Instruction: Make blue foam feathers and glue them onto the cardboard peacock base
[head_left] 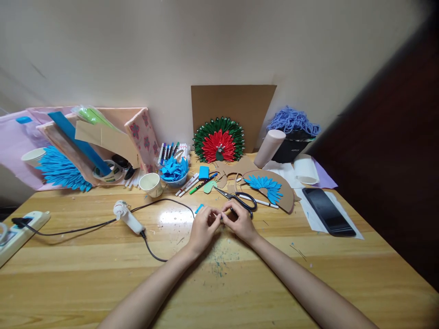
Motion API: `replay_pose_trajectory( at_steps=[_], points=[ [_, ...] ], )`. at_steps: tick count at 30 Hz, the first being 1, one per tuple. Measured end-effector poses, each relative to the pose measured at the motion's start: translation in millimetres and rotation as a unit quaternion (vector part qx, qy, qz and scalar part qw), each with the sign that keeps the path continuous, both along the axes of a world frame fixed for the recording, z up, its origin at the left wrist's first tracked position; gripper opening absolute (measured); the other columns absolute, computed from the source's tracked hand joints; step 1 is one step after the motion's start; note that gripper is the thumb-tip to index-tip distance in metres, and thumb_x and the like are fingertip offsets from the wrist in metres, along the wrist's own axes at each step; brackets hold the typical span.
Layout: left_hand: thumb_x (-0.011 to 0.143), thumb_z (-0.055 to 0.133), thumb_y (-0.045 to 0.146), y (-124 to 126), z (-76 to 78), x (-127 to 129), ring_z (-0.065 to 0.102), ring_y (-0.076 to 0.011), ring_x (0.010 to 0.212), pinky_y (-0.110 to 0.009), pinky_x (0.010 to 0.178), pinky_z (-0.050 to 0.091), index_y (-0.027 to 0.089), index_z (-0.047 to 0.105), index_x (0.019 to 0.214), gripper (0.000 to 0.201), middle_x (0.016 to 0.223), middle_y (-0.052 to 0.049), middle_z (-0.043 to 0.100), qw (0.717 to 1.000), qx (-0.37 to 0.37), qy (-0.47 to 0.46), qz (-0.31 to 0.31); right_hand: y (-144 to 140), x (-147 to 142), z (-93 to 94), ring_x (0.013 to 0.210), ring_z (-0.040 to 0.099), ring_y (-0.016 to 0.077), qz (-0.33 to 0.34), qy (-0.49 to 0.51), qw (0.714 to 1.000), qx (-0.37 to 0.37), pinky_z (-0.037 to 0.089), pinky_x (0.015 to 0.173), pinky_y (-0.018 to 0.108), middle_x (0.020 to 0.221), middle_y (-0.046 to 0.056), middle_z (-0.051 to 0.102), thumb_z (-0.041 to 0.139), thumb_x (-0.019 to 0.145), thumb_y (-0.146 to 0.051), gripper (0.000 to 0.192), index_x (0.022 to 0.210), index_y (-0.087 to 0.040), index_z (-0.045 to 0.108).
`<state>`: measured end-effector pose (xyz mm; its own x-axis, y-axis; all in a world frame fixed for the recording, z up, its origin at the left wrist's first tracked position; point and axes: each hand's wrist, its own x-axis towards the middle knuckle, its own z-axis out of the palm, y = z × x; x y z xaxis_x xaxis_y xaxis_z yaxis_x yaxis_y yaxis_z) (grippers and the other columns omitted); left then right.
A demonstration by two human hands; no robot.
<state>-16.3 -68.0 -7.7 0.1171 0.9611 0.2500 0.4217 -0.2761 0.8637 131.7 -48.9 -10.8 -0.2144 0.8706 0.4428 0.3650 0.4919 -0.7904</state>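
1. Both hands meet over the middle of the wooden desk, fingertips pressed together around something very small; what it is I cannot make out.
2. The left hand is curled, fingers pinched narrow toward the right one.
3. The right hand mirrors it, fingers bent in and pinched close, touching the left fingertips.
4. A small blue paper scrap lies on the desk just beside the left hand, on its far side.
5. The scissors with black handles lie just beyond the right hand, blades pointing left.
6. A white glue gun rests well left of the hands, its black cord looping across the desk toward a power strip at the left edge.
7. Further back stand a paper cup and a bowl of folded blue pieces, with loose markers just beside them.
8. A brown cardboard half-circle with blue petals lies to the right of the scissors; a red and green fan ornament leans against cardboard by the wall.
9. A dark phone lies on white paper at the right.
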Motion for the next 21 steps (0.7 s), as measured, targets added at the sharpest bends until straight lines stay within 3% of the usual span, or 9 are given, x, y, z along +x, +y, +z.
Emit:
replay_pose_trajectory(
  at_steps=[6,11,21],
  points=[
    [0.082,0.05,0.028,0.4,0.4,-0.7,0.051,-0.0145,0.069,-0.026,0.064,0.038,0.017,0.059,0.081,0.014,0.076,-0.003,0.058,1.0,-0.005,-0.003,0.024,1.0,-1.2,-2.0,0.071,0.053,0.0163,-0.012,-0.017,1.0,-0.004,0.044,0.066,0.028,0.072,0.002,0.056,0.054,0.077,-0.018,0.003,0.074,-0.019,0.054],
    [0.083,0.048,0.03,1.3,-3.8,0.3,0.054,-0.0154,0.074,-0.026,0.067,0.04,0.018,0.058,0.088,0.017,0.082,-0.004,0.06,0.998,-0.044,-0.035,-0.001,0.7,-1.0,-4.2,0.07,0.052,0.0158,-0.018,-0.009,1.0,-0.006,0.043,0.065,0.028,0.072,0.002,0.056,0.055,0.078,-0.02,0.005,0.073,-0.02,0.053],
    [0.085,0.044,0.033,1.8,-3.6,-0.6,0.053,-0.0156,0.071,-0.026,0.066,0.04,0.018,0.058,0.081,0.021,0.077,-0.004,0.06,0.998,-0.054,-0.022,-0.01,1.0,-0.2,-4.7,0.072,0.054,0.0167,-0.019,-0.005,1.0,-0.004,0.044,0.067,0.029,0.074,0.002,0.057,0.055,0.079,-0.021,0.003,0.077,-0.02,0.056]
  ],
)
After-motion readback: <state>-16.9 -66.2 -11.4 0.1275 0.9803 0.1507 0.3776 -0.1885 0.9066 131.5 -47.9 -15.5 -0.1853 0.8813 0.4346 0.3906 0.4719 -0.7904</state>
